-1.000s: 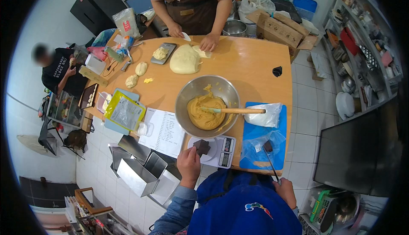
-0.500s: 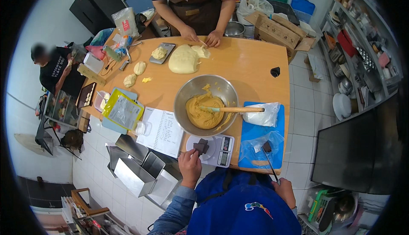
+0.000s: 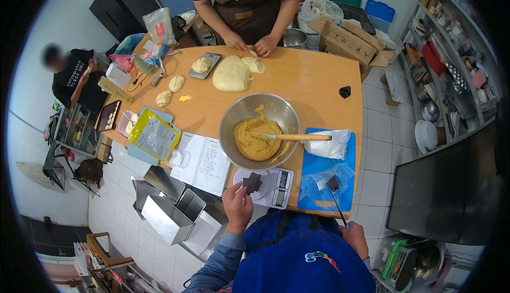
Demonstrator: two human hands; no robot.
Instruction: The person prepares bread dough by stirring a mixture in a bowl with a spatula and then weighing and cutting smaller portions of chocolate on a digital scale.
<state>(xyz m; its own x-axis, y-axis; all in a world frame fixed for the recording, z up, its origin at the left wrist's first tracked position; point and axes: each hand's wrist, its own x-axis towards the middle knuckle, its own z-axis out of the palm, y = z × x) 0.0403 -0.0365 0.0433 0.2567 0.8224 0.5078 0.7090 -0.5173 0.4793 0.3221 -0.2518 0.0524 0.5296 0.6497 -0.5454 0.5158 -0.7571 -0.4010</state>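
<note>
Dark chocolate pieces (image 3: 253, 182) lie stacked on the round plate of a white kitchen scale (image 3: 277, 191). My left hand (image 3: 237, 206) is beside them at the scale's left edge, fingers apart and holding nothing. My right hand (image 3: 355, 239) grips a knife (image 3: 338, 204) by its handle. The blade's tip reaches a small chocolate block (image 3: 333, 183) on clear plastic wrap (image 3: 313, 184), spread over a blue cutting board (image 3: 346, 172). Behind the scale stands a steel bowl (image 3: 225, 139) of yellow-brown batter (image 3: 249, 141), with a wooden-handled spatula (image 3: 303, 137) across it.
An open notebook (image 3: 199, 165) and a yellow package (image 3: 154, 137) lie left of the bowl. A white bag (image 3: 332, 145) rests on the board's far end. Metal loaf pans (image 3: 164, 219) sit below the table's edge. Across the table, a person in a brown apron (image 3: 244, 14) handles dough (image 3: 232, 74).
My left hand has drawn slightly back from the chocolate on the scale, its fingers parting. The knife and my right hand stay in place.
</note>
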